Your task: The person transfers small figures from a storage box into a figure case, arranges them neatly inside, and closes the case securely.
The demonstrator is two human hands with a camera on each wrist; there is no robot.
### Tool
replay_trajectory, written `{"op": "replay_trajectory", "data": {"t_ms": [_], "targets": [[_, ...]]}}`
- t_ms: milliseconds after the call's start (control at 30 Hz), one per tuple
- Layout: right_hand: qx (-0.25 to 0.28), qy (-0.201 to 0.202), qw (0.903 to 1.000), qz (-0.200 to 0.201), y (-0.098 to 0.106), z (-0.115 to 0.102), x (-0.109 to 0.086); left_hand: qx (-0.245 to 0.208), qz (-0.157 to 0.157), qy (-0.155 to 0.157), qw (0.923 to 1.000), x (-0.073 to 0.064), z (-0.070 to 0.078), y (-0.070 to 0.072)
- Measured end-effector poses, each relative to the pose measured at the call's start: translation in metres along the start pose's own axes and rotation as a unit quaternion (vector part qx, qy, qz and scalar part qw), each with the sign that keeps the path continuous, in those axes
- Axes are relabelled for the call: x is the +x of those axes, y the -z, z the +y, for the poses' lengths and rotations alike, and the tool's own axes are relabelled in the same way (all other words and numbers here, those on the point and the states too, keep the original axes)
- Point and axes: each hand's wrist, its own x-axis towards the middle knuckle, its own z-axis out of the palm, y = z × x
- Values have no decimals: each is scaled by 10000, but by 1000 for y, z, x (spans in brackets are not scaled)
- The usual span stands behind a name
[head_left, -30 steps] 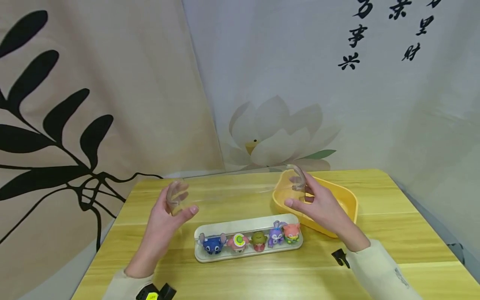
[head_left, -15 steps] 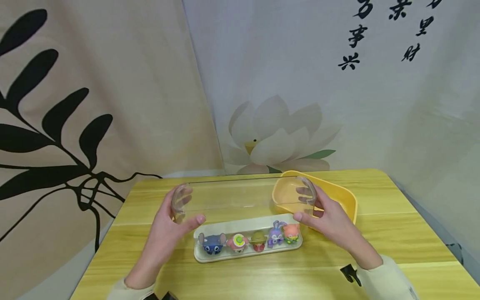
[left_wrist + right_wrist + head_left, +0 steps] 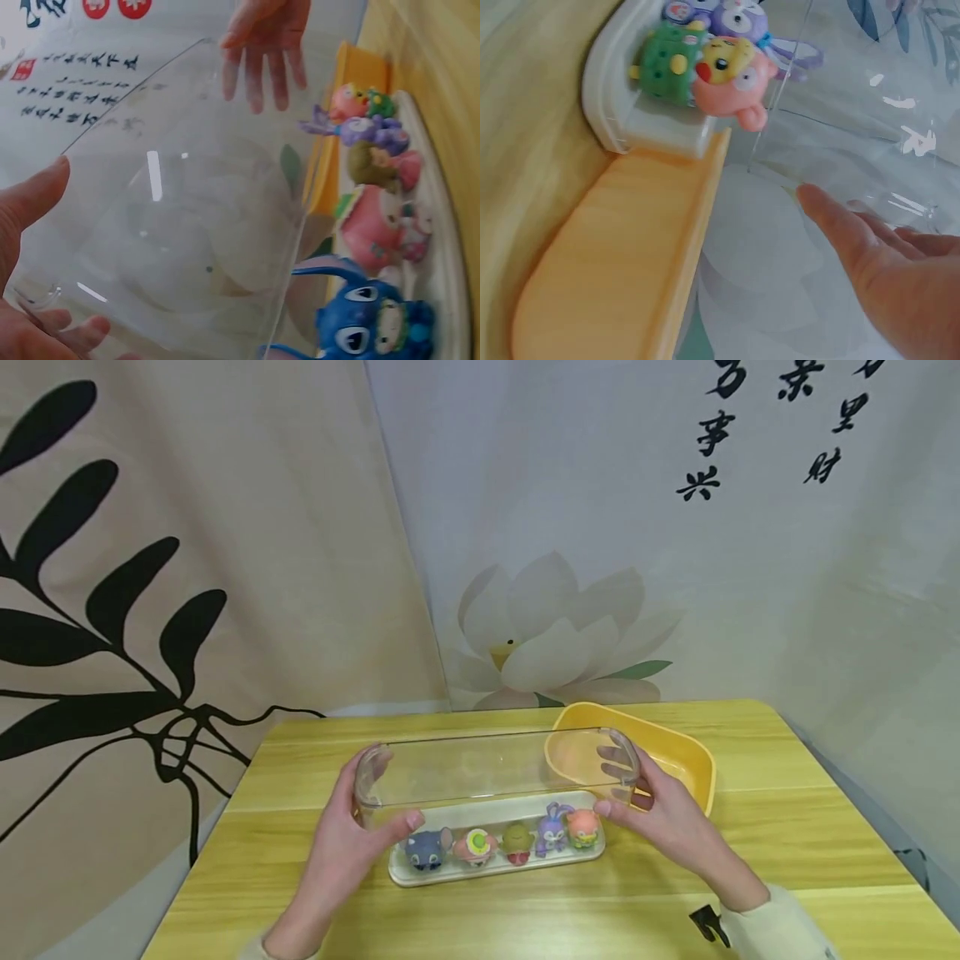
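Observation:
Both hands hold a long clear plastic cover (image 3: 465, 768), one at each end, tilted above a white tray (image 3: 487, 812). My left hand (image 3: 343, 847) grips the left end, with its thumb at the front and fingers behind the wall. At the other end my right hand (image 3: 671, 822) has its fingers behind and its thumb at the front edge. In the tray stand several small toy figures in a row: a blue big-eared one (image 3: 425, 850), a pink one (image 3: 475, 847), a green-hooded one (image 3: 517, 842), a purple rabbit (image 3: 552, 833) and a coral one (image 3: 582, 828).
A yellow plastic basin (image 3: 686, 760) stands behind the tray on the right, partly seen through the cover. All of it is on a wood-grain table (image 3: 780, 827). Printed curtains (image 3: 750, 610) hang close behind the table's back edge.
Both hands have brought the clear cover down and nearer, from over the table's back part to just above the tray, so it now overlaps the figures. Tray and basin have stayed put.

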Motion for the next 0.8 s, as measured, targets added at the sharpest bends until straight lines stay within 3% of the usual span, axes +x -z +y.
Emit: {"op": "replay_trajectory", "data": {"t_ms": [500, 800], "targets": [[110, -9, 9999, -99, -8, 19, -7, -986, 79, 99, 9951, -7, -19, -12], [128, -53, 9998, -170, -12, 23, -5, -1039, 88, 155, 9944, -7, -26, -14]]}}
